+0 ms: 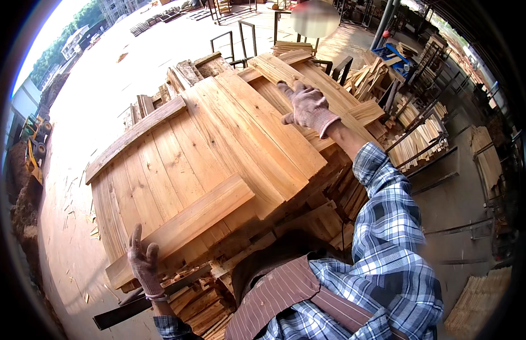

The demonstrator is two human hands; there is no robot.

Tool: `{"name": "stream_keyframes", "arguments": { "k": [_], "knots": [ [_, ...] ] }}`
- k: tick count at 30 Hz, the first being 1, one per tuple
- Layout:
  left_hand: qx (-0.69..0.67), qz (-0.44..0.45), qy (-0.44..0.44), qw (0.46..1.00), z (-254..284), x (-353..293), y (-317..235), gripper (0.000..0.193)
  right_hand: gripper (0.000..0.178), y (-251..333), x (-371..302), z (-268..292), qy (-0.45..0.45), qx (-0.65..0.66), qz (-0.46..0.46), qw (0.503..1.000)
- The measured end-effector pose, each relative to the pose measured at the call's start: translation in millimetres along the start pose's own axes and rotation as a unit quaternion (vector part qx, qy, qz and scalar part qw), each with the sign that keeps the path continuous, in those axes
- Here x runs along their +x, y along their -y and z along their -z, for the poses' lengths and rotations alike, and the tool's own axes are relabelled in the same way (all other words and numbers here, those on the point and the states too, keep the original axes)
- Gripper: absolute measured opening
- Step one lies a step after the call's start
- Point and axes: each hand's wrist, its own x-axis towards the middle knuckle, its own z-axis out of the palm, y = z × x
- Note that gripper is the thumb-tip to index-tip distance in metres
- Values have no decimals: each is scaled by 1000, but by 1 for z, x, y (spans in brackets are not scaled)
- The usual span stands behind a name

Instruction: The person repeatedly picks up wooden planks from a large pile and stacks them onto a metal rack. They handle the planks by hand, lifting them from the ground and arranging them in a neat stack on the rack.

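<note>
My left hand [144, 264], in a worn pinkish glove, is against the near edge of a crosswise board [198, 212], close to its left end. Its fingers point up and are apart. That board lies over a row of planks [167, 164] set side by side, with a second, greyer crosswise board [135, 137] along their far side. My right hand [311, 107], gloved too, reaches out over a long plank [291, 76] at the right of the row. Its fingers are spread, not wrapped round anything; whether it touches the wood I cannot tell.
Stacked wood [201, 306] lies beneath the planks, close to my body. At right stand metal racks and bundles of thin slats [418, 133], with a blue crate [396, 59] behind. Metal frames [246, 39] rise beyond the pile. A yellow machine [33, 150] is far left.
</note>
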Motion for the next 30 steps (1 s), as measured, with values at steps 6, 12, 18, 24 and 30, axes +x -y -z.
{"name": "stream_keyframes", "arguments": {
  "k": [6, 12, 18, 24, 30],
  "knots": [
    [171, -23, -4, 985, -27, 9, -10, 44, 109, -60, 27, -42, 165, 99, -168, 967],
    [181, 8, 3, 983, -29, 11, -20, 45, 104, -90, 49, -74, 95, 191, -68, 975],
    [197, -2, -30, 980, -28, 12, -2, 47, 69, -113, 48, -98, 94, 672, 81, 730],
    [192, 0, -47, 980, -34, 11, -3, 45, 85, -63, 77, -57, 78, 337, 11, 938],
    [197, -5, -59, 979, -35, 11, -11, 39, 69, -31, 73, -57, -61, -84, 25, 994]
  ]
}}
